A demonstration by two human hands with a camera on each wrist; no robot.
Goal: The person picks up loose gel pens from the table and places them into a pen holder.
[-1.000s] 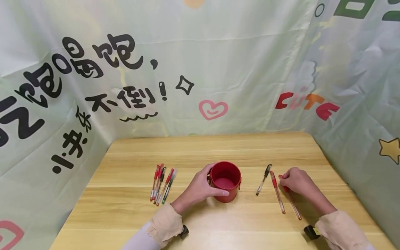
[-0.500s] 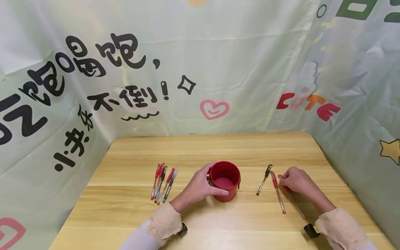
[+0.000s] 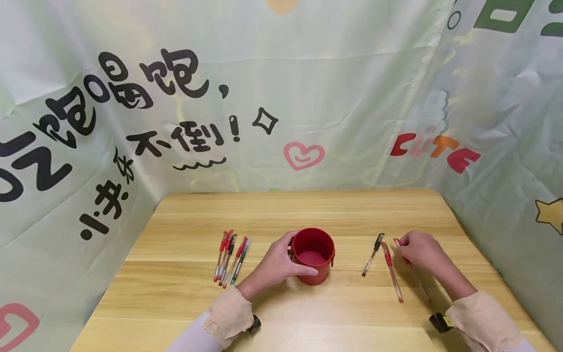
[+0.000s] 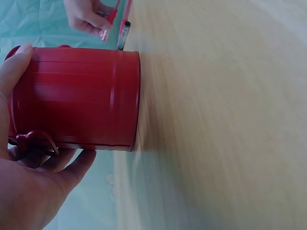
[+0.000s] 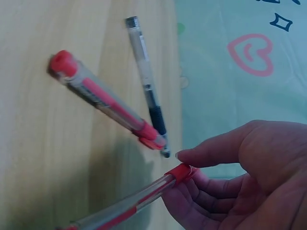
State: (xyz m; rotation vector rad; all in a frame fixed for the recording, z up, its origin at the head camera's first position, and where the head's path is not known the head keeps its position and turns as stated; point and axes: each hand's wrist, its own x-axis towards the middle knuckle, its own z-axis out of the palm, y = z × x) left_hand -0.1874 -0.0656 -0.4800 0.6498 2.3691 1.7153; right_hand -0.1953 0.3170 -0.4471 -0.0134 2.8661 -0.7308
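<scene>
My left hand (image 3: 277,261) grips a small red metal pail (image 3: 314,277) from its left side, thumb across the front and fingers behind. The pail stands upright on the table with side ring handles; in the head view its visible inside holds nothing. To the right, my right hand (image 3: 421,250) pinches a red gel pen (image 5: 129,206) near its red grip end, between thumb and fingers. That pen slants, its far end low near the tabletop. Just left of it lies another red pen (image 3: 393,274), then a black pen (image 3: 373,255).
Several red, black and green pens (image 3: 230,259) lie in a bunch left of the pail on the wooden table (image 3: 281,210). Printed cloth (image 3: 343,98) hangs behind and along both sides of the table. Small black devices (image 3: 440,322) sit at both wrists.
My right hand now pinches the rightmost red pen and has raised its near-hand end a little, turning it slightly. The left hand keeps its grip on the pail; the head view has shifted slightly.
</scene>
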